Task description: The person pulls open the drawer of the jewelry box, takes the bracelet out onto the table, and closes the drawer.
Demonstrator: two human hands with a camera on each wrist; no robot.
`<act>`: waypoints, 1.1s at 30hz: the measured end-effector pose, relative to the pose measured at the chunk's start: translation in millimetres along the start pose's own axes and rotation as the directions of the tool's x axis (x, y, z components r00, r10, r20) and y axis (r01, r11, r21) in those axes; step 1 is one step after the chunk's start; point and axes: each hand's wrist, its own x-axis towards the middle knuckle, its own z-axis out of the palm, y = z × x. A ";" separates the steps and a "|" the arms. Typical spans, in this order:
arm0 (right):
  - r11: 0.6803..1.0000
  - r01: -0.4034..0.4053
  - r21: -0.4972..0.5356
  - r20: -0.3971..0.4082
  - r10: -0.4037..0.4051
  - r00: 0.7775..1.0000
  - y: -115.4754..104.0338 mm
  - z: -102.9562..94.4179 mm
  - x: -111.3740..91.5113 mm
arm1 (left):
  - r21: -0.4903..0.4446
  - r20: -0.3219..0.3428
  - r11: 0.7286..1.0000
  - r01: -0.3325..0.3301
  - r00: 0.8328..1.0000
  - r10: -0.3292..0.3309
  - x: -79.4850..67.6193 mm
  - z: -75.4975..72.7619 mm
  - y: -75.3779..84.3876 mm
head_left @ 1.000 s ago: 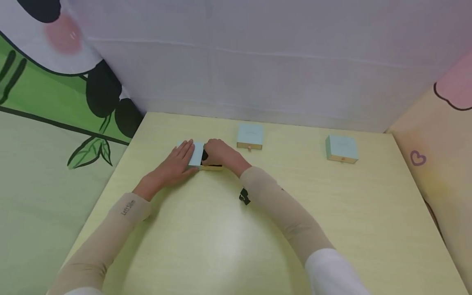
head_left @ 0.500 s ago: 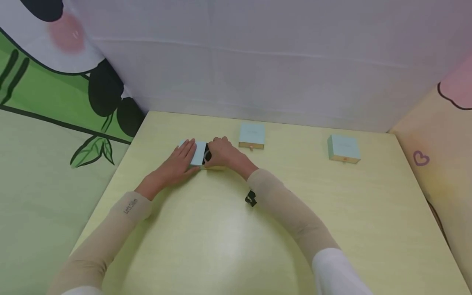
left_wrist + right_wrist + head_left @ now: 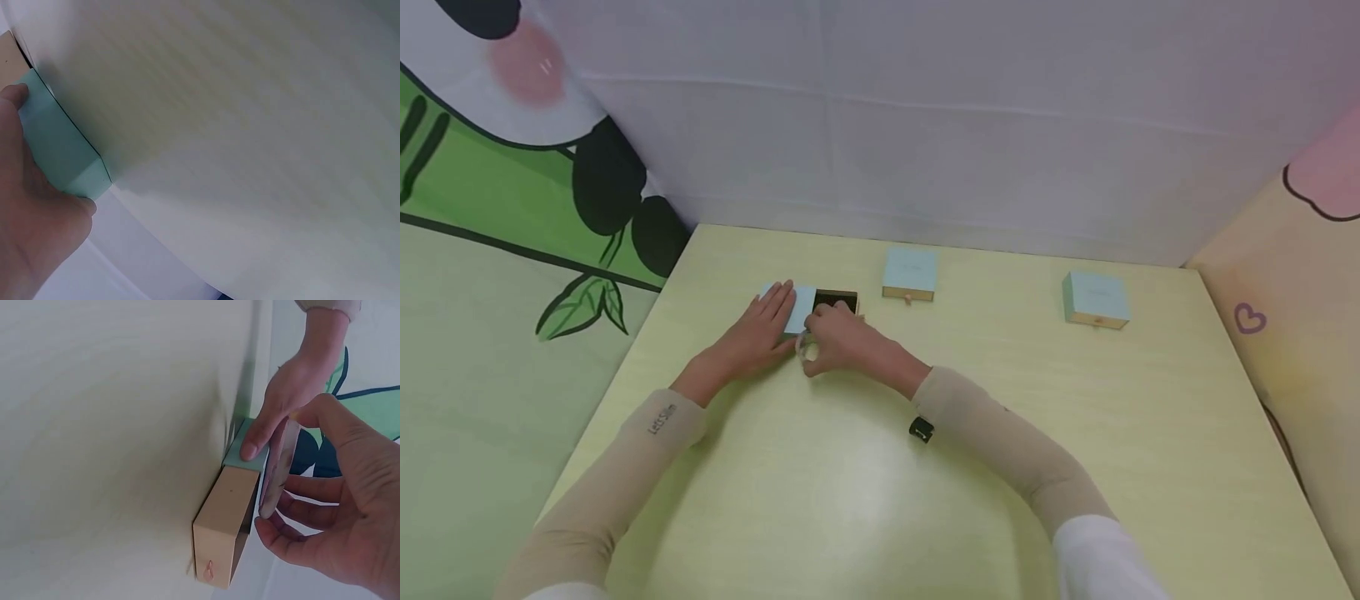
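Note:
A pale blue drawer box (image 3: 802, 312) lies on the table at left centre, its tan drawer (image 3: 225, 500) pulled out to the right. The drawer's dark inside (image 3: 833, 297) shows in the head view. My left hand (image 3: 751, 337) rests on the box's sleeve, straight fingers on top and thumb against the front side. My right hand (image 3: 850, 340) pinches a pale, translucent bangle (image 3: 281, 465) between thumb and fingers, just above the drawer's front edge. Part of the bangle is hidden behind the fingers. In the left wrist view the blue sleeve (image 3: 59, 137) sits under my left hand.
Two similar blue boxes with tan drawer fronts stand shut at the back: one box (image 3: 910, 272) near the middle, another box (image 3: 1095, 298) to the right. A white cloth wall (image 3: 925, 150) rises behind the table (image 3: 850, 500). A small black device (image 3: 921, 430) is by my right sleeve.
My right hand has lifted the bangle out of the drawer and brought it toward the front, uncovering the drawer's dark inside. The left hand stays on the box.

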 end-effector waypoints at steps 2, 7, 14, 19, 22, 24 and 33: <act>1.000 0.013 0.001 -0.013 -0.013 1.000 -2.8 2.7 -3.3 | 0.001 0.004 1.000 0.006 1.000 -0.006 0.4 -0.9 0.9; 0.998 0.041 0.044 -0.037 -0.039 0.999 -7.4 8.4 -8.5 | -0.012 0.016 0.999 0.033 0.999 -0.033 1.1 -2.1 1.9; 0.999 0.029 0.034 0.001 -0.029 1.000 -13.8 16.4 -12.2 | -0.008 0.020 0.999 0.048 0.999 -0.048 -0.1 -1.8 0.9; 0.998 0.058 -0.016 0.061 -0.057 0.997 -16.7 25.2 -11.6 | -0.016 0.008 0.999 0.040 0.999 -0.039 -0.2 -0.5 1.3; 0.995 0.075 -0.060 0.091 -0.070 0.993 -17.9 30.2 -10.1 | -0.015 0.001 0.999 0.038 0.999 -0.038 -0.5 -0.4 1.7; 0.993 0.081 -0.090 0.102 -0.072 0.992 -18.2 32.9 -8.9 | -0.006 -0.005 1.000 0.031 1.000 -0.031 -0.7 -0.6 1.9; 0.992 0.072 -0.100 0.084 -0.063 0.994 -16.8 37.2 -10.4 | 0.001 0.001 1.000 0.024 1.000 -0.024 0.9 -1.3 3.2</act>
